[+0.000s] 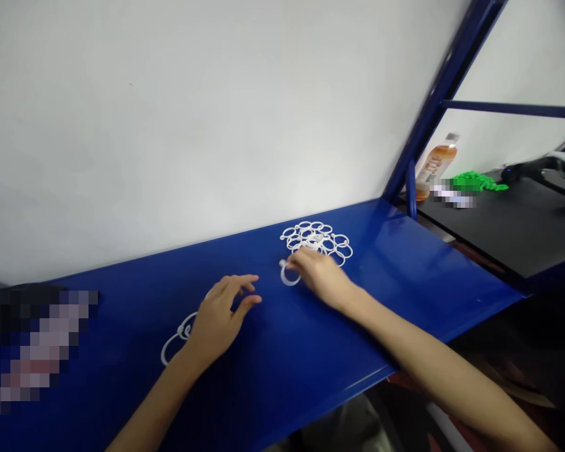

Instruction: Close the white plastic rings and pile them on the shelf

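Observation:
A flat cluster of white plastic rings (316,240) lies linked together on the blue surface, just beyond my right hand (320,276). The fingertips of that hand lie over a single white ring (289,275) at the cluster's near edge, and I cannot tell whether they grip it. My left hand (220,316) hovers with its fingers spread and holds nothing. Under its heel, partly hidden, lie a few linked white rings (176,339).
The blue glossy tabletop (405,282) runs along a white wall (169,113), with a blue metal upright (435,103) at the right. Beyond it, a black shelf (513,232) carries an orange-labelled drink bottle (439,160) and green pieces (475,183). A pixelated patch covers the lower left.

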Demonstrator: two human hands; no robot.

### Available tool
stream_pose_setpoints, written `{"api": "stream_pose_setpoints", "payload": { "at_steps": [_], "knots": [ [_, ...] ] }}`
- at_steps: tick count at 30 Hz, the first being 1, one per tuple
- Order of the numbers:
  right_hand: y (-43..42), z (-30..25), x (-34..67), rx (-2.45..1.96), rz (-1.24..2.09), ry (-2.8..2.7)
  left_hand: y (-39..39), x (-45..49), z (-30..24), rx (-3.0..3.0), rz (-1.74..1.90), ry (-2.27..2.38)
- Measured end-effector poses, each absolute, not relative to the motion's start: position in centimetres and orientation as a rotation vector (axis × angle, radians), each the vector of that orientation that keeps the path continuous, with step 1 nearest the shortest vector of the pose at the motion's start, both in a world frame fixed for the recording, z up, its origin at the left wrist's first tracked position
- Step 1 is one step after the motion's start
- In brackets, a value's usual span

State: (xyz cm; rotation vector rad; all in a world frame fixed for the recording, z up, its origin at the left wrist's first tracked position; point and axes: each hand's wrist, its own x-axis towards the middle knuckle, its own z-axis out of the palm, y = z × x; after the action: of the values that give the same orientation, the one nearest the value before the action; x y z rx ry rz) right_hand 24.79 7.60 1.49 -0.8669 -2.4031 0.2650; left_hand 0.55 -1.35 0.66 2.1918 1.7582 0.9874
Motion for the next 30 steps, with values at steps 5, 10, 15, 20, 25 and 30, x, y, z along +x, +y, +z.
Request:
{"api": "stream_pose_setpoints", "payload": {
  "at_steps": [5, 10, 15, 20, 25, 30],
  "knots": [
    [12.2, 2.5, 30.2, -1.588, -0.032, -2.128, -0.5, -3.0, 0.8, 2.329, 0.541, 2.158],
    [13.5, 2.6, 32.2, -1.861, 0.049, -2.113, 0.1, -5.0, -0.3, 2.213, 0.301, 2.141],
    [13.3, 2.7, 31.7, -1.989, 0.108, -2.089, 0.3, -5.3, -0.6, 2.211, 0.393, 2.068],
    [12.9, 3.1, 31.4, -1.926, 0.063, -2.048, 0.1, -4.8, 0.3, 2.173, 0.401, 2.149],
    [12.0, 3.2, 30.2, -1.697, 0.029, -2.049, -0.3, -4.3, 1.3, 2.156, 0.639, 2.286],
    [9.5, 2.2, 27.2, -1.142, 0.228, -2.237, -0.9, -3.1, 1.8, 2.191, 0.872, 2.288]
  ]
}}
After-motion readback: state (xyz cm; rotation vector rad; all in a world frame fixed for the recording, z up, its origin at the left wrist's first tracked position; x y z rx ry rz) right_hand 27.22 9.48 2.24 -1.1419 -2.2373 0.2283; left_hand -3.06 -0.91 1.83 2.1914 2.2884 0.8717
